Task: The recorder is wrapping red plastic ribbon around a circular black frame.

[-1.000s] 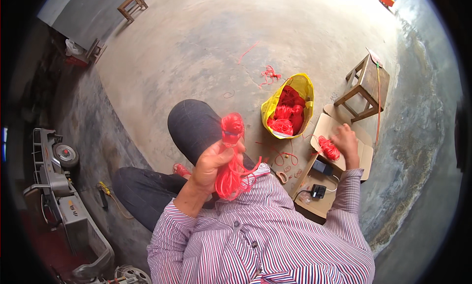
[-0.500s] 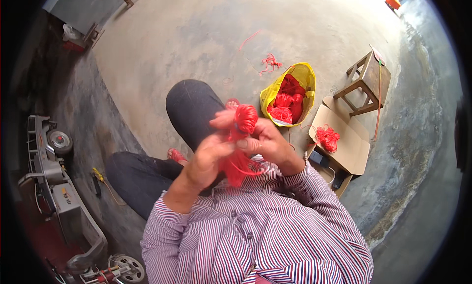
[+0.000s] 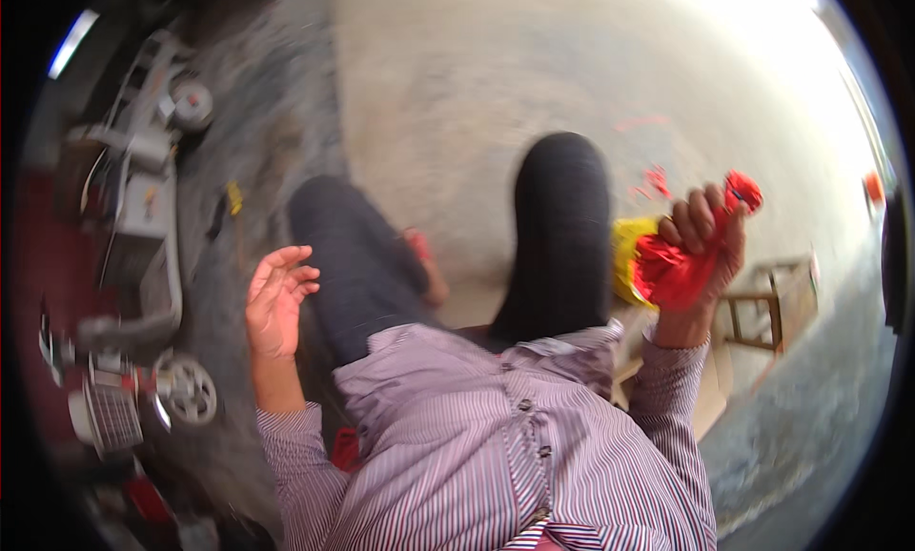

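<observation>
My right hand [image 3: 707,229] is raised at the right, its fingers wrapped round a bundle of red plastic twine [image 3: 742,191]. The rounded end of the bundle sticks out above the fist, and red strands spread below it near my wrist. My left hand [image 3: 276,303] is held up at the left, beside my knee, palm turned inward, fingers loosely bent and apart with nothing in them. Behind my right hand stands a yellow bag [image 3: 624,249], mostly hidden; where its red contents end and the held strands begin is blurred.
Loose red strands [image 3: 656,181] lie on the floor beyond the bag. A wooden stool [image 3: 793,303] and a cardboard box [image 3: 717,391] are at the right, partly behind my arm. At the left are a grey wheeled vehicle [image 3: 143,232] and a yellow-handled tool [image 3: 234,198].
My hands were together on the twine bundle in front of me. Now they are far apart: the left has let go and moved left, the right has carried the bundle rightward. The view has turned.
</observation>
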A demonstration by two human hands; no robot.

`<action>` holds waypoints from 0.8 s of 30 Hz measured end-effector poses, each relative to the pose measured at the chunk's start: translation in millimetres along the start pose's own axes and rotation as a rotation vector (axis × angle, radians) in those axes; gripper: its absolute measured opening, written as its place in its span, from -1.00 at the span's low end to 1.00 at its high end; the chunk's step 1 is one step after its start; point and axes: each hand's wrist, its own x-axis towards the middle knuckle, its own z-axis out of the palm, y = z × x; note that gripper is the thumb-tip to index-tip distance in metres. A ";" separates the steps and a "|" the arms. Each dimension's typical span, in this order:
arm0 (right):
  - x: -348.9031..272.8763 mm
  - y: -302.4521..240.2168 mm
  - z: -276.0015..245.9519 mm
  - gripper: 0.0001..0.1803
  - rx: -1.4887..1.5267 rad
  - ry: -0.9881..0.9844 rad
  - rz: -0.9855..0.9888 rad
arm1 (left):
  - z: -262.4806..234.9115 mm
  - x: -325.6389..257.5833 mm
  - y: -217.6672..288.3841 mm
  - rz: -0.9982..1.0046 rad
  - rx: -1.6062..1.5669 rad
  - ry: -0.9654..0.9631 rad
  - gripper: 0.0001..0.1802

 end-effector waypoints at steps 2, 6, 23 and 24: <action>9.2 21.7 11.4 -0.76 -0.008 0.015 0.058 | -49.5 -28.2 -13.0 -0.029 -0.060 0.157 -0.57; 30.1 56.3 19.9 -0.93 -0.303 -0.077 0.127 | -119.9 -116.3 -39.1 -0.096 -0.054 0.571 -0.62; 97.7 128.1 -35.6 -0.89 -1.023 -0.129 0.425 | -97.0 -400.1 -290.4 -0.670 1.135 0.801 -0.72; 94.9 127.2 -32.9 -0.87 -1.065 -0.152 0.424 | -87.3 -402.6 -292.7 -0.676 1.128 0.806 -0.72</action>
